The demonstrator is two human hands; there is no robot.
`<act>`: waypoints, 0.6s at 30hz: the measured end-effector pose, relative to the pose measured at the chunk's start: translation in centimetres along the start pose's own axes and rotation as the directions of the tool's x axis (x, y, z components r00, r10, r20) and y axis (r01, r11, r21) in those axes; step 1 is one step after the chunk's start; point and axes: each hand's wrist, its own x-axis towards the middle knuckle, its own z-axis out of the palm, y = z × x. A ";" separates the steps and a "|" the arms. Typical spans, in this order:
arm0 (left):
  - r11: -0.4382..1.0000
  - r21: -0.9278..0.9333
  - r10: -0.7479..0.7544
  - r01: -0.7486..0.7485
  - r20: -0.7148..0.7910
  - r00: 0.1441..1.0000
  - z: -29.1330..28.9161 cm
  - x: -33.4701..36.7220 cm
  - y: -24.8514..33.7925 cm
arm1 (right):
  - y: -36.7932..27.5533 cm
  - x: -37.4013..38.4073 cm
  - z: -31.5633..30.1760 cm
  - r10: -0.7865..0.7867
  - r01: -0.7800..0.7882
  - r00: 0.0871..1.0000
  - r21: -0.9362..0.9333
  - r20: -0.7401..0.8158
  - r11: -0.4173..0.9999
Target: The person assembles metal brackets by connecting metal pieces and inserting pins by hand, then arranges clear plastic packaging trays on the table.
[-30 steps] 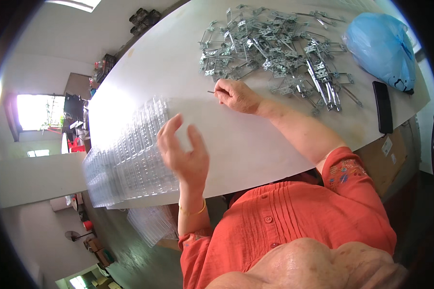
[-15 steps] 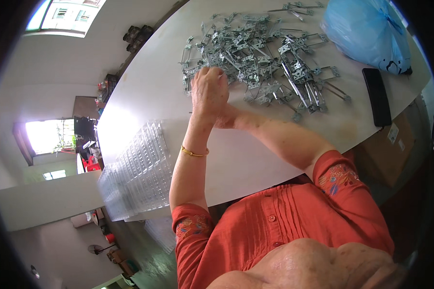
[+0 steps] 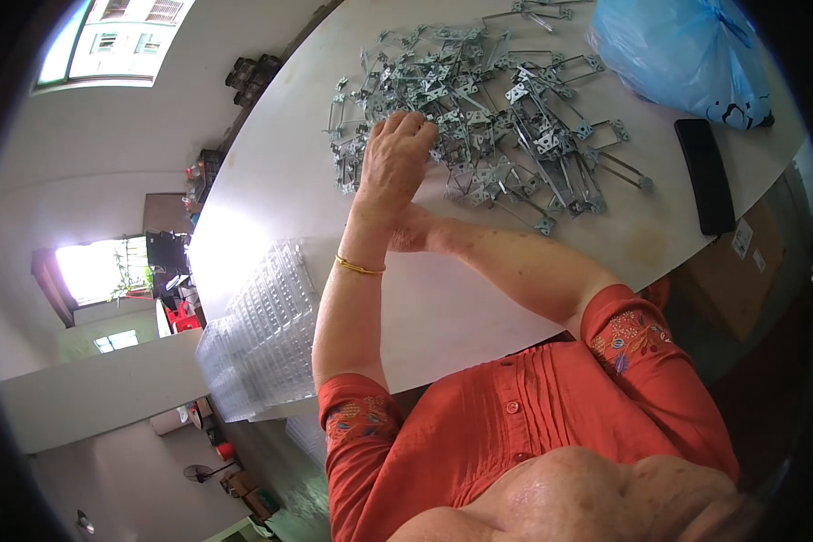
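My left hand (image 3: 395, 161), with a gold bangle at the wrist, is at the near left edge of a pile of metal brackets (image 3: 461, 90). Its fingers curl down onto the brackets. The fingertips are out of sight, so anything between them cannot be made out. Just below, my right hand (image 3: 410, 229) lies behind my left wrist, which the right forearm reaches from the right; its fingers are hidden. The brackets are silvery, with thin rods and small punched plates, tangled together.
A stack of clear plastic trays (image 3: 260, 330) lies at the white table's (image 3: 452, 307) left edge. On the right are a black phone (image 3: 705, 176) and a tied blue plastic bag (image 3: 682, 59). A cardboard box (image 3: 727, 275) stands below the table's right edge.
My left hand's fingers have spread a little and shifted right over the brackets. The right hand has moved slightly left, further behind the left wrist. The whole view has shifted slightly.
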 end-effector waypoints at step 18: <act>0.805 -0.496 -0.476 0.327 -0.208 0.855 -3.5 -2.3 0.5 | 2.7 0.8 3.7 0.204 -0.136 0.955 0.296 -0.213 0.945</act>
